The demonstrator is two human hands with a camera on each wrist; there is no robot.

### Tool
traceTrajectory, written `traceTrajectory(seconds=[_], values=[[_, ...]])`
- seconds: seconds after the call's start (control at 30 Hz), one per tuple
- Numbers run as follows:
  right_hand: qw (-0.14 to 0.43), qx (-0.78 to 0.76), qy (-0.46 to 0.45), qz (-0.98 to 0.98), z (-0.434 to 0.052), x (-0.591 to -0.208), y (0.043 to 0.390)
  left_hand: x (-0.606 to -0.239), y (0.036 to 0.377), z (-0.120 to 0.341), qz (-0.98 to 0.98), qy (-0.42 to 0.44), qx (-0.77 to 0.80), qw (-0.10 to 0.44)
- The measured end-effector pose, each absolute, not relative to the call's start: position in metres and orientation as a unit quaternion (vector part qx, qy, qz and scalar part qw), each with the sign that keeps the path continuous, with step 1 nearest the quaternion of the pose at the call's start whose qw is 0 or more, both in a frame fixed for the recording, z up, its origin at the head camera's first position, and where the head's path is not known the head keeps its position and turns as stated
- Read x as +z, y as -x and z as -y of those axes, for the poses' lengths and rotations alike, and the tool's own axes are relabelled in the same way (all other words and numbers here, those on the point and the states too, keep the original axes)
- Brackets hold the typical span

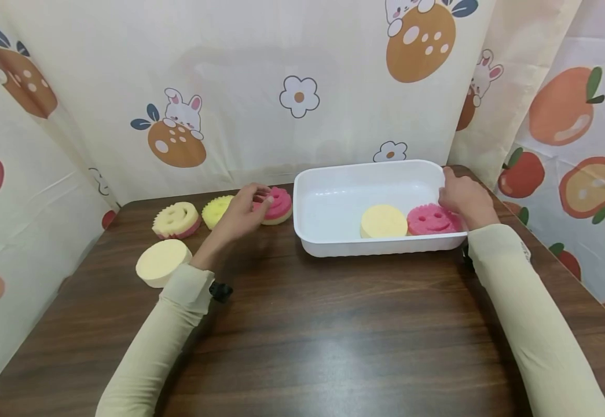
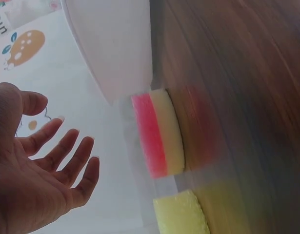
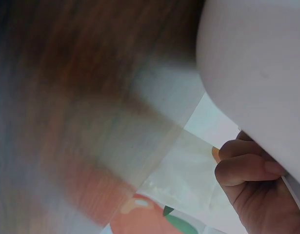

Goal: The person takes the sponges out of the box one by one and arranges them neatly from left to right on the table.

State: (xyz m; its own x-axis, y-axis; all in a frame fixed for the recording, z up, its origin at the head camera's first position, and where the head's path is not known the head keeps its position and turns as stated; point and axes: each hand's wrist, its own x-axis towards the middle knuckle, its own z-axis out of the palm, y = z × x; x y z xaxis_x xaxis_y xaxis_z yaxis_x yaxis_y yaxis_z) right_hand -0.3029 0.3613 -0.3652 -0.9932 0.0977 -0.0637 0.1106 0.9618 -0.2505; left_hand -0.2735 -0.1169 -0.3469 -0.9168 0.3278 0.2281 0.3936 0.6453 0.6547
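Left hand (image 1: 242, 211) is out over the desk (image 1: 302, 324), fingers spread and relaxed, gripping nothing. It hovers right at the pink sponge (image 1: 277, 204), which sits on the desk just left of the tray (image 1: 333, 246). The left wrist view confirms it: open palm (image 2: 37, 165), fingers straight, the pink-and-cream sponge (image 2: 162, 134) lying flat on the wood, clear of the fingertips, with the tray wall (image 2: 115, 44) just beyond it.

Right hand (image 1: 464, 197) is on the tray's far right rim, fingers curled over the edge. Right wrist view shows those curled fingers (image 3: 247, 168) hooked against the white wall (image 3: 257, 73).

Inside the tray, two sponges sit side by side at the near wall: a cream round one (image 1: 383, 221) and a pink smiley (image 1: 432, 219), touching each other, the pink one next to the right hand.

On the desk to the left, a yellow sponge (image 1: 216, 211) sits partly behind the left hand, a cream smiley (image 1: 176, 220) lies further left, and a plain cream round (image 1: 162, 262) rests nearer, beside the left sleeve (image 1: 177, 313).
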Motion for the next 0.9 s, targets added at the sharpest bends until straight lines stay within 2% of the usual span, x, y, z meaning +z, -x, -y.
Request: traceTrajectory(seconds=[0.43,0.9], values=[[0.039,-0.138,-0.060,-0.988,-0.357,-0.362,0.289,-0.348,0.272,0.096,0.888,0.232,-0.395,0.044],[0.045,-0.130,-0.068,-0.988,-0.356,-0.359,0.286,-0.349,0.266,0.069,0.899,0.223,-0.377,0.020]])
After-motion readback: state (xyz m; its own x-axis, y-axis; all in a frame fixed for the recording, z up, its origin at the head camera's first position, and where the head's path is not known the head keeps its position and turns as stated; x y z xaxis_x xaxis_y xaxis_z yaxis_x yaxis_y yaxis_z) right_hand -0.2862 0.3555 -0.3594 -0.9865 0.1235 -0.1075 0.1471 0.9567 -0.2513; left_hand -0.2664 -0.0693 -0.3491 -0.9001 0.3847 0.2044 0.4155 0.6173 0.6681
